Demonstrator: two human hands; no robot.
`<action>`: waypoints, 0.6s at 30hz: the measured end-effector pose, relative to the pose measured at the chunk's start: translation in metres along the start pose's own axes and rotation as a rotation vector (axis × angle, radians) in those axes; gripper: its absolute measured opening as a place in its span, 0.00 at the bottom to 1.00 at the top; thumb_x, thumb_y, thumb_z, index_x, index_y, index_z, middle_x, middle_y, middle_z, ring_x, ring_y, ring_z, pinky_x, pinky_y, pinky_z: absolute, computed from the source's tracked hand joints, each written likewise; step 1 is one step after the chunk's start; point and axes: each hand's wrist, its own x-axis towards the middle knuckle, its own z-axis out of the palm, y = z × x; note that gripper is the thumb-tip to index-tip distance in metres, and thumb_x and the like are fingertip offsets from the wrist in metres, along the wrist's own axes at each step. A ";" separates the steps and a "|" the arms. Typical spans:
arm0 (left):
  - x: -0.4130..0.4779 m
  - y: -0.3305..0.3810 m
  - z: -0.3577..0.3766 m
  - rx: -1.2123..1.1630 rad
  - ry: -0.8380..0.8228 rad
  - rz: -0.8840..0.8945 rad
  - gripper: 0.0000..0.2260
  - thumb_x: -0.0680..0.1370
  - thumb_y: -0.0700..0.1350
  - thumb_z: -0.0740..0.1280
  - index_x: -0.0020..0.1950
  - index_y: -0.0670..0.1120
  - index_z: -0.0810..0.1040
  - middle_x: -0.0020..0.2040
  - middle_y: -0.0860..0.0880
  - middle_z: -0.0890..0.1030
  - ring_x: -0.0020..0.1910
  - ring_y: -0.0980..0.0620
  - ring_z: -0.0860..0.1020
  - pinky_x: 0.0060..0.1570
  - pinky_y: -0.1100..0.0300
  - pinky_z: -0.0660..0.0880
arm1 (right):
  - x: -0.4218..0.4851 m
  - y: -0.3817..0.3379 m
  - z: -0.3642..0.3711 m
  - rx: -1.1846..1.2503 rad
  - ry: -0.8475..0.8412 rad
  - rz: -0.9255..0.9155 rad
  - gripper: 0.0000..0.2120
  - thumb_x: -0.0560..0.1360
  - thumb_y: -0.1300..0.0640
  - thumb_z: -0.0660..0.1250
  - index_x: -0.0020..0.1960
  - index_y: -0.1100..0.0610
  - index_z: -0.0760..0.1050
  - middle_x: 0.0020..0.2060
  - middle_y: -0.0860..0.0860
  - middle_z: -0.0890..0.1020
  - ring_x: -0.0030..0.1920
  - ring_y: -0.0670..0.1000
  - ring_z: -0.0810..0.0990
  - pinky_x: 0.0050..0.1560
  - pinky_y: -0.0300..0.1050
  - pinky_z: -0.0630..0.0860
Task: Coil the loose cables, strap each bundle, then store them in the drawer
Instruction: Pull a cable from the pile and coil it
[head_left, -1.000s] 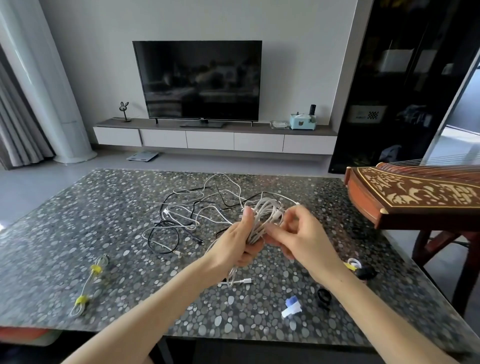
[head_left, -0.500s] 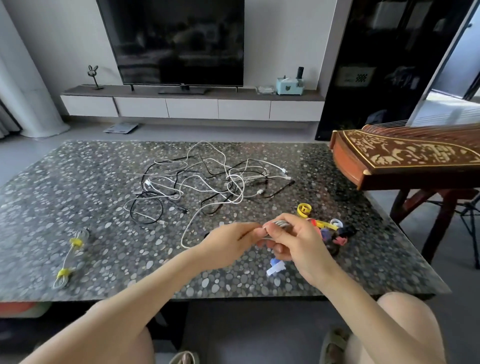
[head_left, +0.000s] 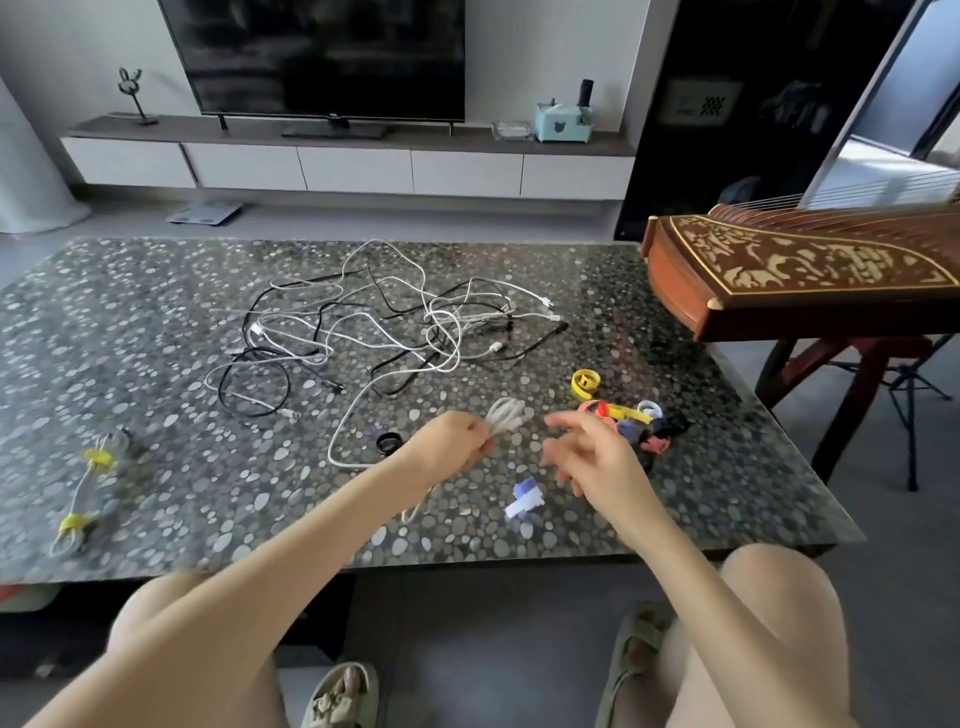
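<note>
Pebble-patterned table (head_left: 156, 312) carries a tangle of loose cables (head_left: 389, 322) at its middle. Half a second ago both hands pinched the white coil (head_left: 506, 415). Now only the left hand (head_left: 452, 441) grips it, fingers curled round its near end. The right hand (head_left: 592, 457) has come away, fingers loosely spread and holding nothing, beside the coloured straps (head_left: 623, 415).

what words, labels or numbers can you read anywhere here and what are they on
No text here can be read.
On the television: a tiny mark on its bottom edge, too small to read.
On the pale sign at the upper right: a checkered pattern and faint marks, blurred.
On the wooden zither: pale inlay, ornament or characters, cannot tell.
On the blue box: a cat face, no words.
</note>
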 end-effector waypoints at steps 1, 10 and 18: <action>0.005 -0.005 0.001 -0.015 0.072 -0.023 0.13 0.82 0.45 0.58 0.39 0.44 0.74 0.35 0.49 0.72 0.33 0.53 0.69 0.34 0.61 0.63 | -0.001 0.009 0.000 -0.147 0.054 -0.023 0.08 0.75 0.58 0.70 0.54 0.52 0.78 0.35 0.45 0.81 0.36 0.41 0.78 0.39 0.38 0.74; 0.046 -0.024 0.048 0.260 0.042 -0.137 0.14 0.73 0.49 0.70 0.31 0.47 0.70 0.31 0.51 0.71 0.30 0.54 0.69 0.29 0.61 0.62 | -0.011 0.057 0.018 -0.647 -0.066 -0.118 0.14 0.73 0.58 0.68 0.55 0.43 0.79 0.40 0.41 0.74 0.36 0.37 0.72 0.38 0.32 0.66; 0.061 -0.037 0.065 0.214 -0.029 -0.177 0.14 0.74 0.43 0.69 0.32 0.44 0.67 0.32 0.50 0.68 0.31 0.55 0.65 0.30 0.62 0.61 | -0.002 0.071 0.019 -0.684 -0.090 -0.144 0.02 0.74 0.56 0.68 0.43 0.54 0.77 0.42 0.44 0.76 0.41 0.47 0.76 0.40 0.42 0.70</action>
